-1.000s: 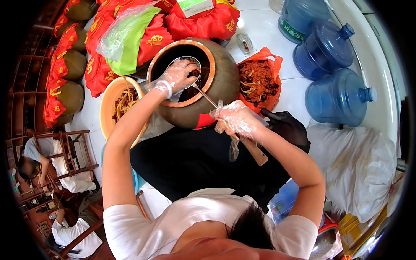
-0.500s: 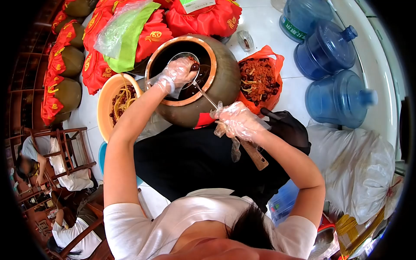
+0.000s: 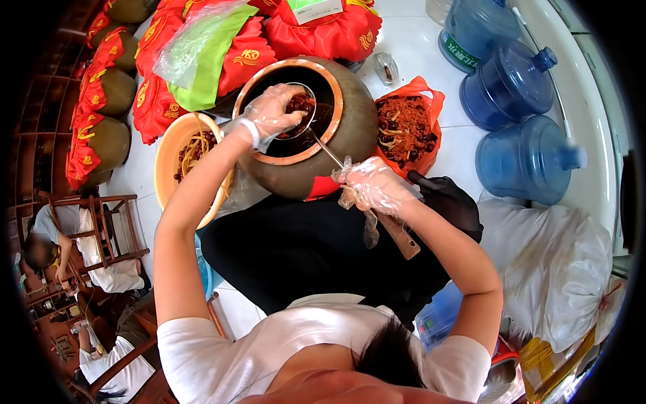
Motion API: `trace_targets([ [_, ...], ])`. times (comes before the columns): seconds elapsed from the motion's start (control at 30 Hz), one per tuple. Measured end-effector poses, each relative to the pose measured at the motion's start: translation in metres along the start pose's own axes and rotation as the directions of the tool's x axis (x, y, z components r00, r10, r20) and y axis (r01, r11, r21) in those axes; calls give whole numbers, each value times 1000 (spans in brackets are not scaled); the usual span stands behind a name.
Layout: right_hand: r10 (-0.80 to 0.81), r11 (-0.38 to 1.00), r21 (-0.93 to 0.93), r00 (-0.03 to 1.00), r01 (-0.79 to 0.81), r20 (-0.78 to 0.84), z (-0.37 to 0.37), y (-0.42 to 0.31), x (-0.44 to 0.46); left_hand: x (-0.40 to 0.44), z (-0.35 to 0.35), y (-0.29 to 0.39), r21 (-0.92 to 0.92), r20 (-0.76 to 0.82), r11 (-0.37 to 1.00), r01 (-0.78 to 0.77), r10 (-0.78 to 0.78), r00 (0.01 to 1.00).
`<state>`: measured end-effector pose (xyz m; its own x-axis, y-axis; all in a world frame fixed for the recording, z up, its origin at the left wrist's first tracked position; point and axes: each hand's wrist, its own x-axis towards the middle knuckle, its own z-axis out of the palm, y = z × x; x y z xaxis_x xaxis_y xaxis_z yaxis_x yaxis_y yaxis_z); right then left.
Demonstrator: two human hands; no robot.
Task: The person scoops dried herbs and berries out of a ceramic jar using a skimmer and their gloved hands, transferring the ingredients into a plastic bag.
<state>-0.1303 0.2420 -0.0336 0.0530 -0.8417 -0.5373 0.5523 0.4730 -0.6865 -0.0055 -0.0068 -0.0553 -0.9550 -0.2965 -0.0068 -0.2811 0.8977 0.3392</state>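
Note:
My right hand (image 3: 380, 185), in a clear plastic glove, grips the handle of a wire skimmer (image 3: 328, 149); its wooden end (image 3: 402, 241) sticks out below my fist. The skimmer's round basket lies in the mouth of a big brown clay jar (image 3: 360, 124), with dark red dates (image 3: 301, 104) in it. My left hand (image 3: 274, 113), also gloved, reaches into the basket, thumb and fingers curled around some dates. Part of the basket is hidden behind that hand. Dark liquid shows inside the jar.
Left of the jar stands a cream basin (image 3: 161, 161) with dates and pale strips. A red bag (image 3: 437, 128) of reddish ingredients sits at its right. Blue water bottles (image 3: 515, 161) line the right side; red-cloth-covered jars (image 3: 323, 37) stand behind. Two people sit at far left.
My left hand has turned and opened somewhat over the basket, exposing more dates. The skimmer's basket has tilted and moved slightly right. My right hand keeps its grip.

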Motion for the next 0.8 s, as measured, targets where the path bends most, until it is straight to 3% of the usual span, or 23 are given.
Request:
trace_targets([
  [0.03,-3,1000,-1,1000,3,0,-3,4,3,-1,-2,8,64,-55,998,-30,33,998],
  [0.1,-199,950,-228,977,213,82,-9,13,10,2,8,16,131,-57,990,-51,59,997],
  [0.13,-200,950,-229,976,214,82,-11,15,11,3,14,21,195,-56,978,-71,83,995],
  [0.2,-38,967,255,991,5,125,-16,16,12,4,29,28,214,-57,977,-21,34,998],
  [0.23,-38,966,257,992,6,120,-15,17,10,6,33,26,238,-114,970,-40,69,991],
  [0.3,-77,990,127,994,67,77,-9,16,6,15,36,23,261,-169,963,-63,110,979],
  [0.4,-55,995,81,997,51,51,-8,19,7,19,33,21,272,-101,960,-69,100,990],
  [0.47,-59,987,151,996,48,71,-6,16,4,21,36,20,362,-98,930,-65,107,989],
  [0.53,-18,996,-90,996,10,-89,-3,13,3,23,40,20,416,-74,909,-42,79,994],
  [0.57,-14,996,-89,996,7,-88,-3,14,4,23,40,20,472,-53,881,-17,48,997],
  [0.63,-51,945,-327,993,14,-105,-3,14,9,22,41,18,447,-83,894,-27,71,994],
  [0.73,62,936,-331,983,-118,-173,6,0,4,22,43,16,442,-91,897,-20,67,994],
  [0.8,53,969,-232,988,-86,-143,4,2,3,22,44,14,457,-75,888,-47,91,993],
])
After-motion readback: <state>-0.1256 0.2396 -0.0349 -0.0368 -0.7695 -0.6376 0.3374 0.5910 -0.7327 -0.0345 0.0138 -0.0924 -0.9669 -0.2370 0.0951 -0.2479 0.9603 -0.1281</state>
